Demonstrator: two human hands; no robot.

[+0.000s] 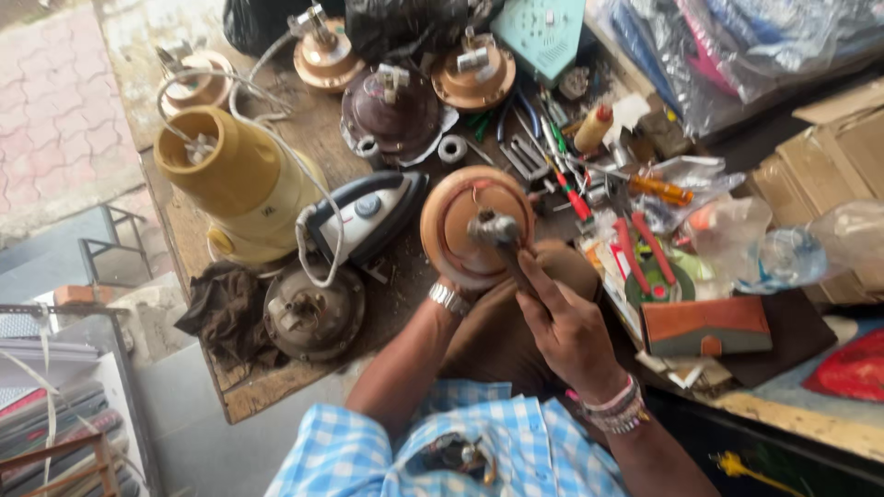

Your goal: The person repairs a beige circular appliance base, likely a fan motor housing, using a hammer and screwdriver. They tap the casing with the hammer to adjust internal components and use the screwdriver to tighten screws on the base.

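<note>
Holding steady matters most here, judging by the grip on both sides. At the far left of the worn wooden counter (267, 387) stands a yellow plastic mixer base (230, 179) with a white cord looped over it, and just beside it lies a black-and-white clothes iron (368, 216) on its side. Below the iron rests a grey, rusty round motor housing (313, 313) touching a dark crumpled rag (226, 308). The round copper-brown motor cover (474, 225) is lifted off the counter, above the person's lap and near the iron's nose. The left hand (451, 285), with a metal watch at the wrist, is mostly hidden behind the cover; its fingers seem wrapped under the lower rim, though how tightly cannot be told. The right hand (562, 327) has its fingers closed round the handle of a grey metal-headed tool (497, 230), whose head sits on the centre of the cover. To do this well, it looks wise to keep the cover flat to the tool, support the rim from behind so it cannot tip, and keep the tool head centred. To the right lie red-handled pliers (640, 248), an orange-handled screwdriver (658, 190) and a clear plastic bottle (783, 258)
</note>
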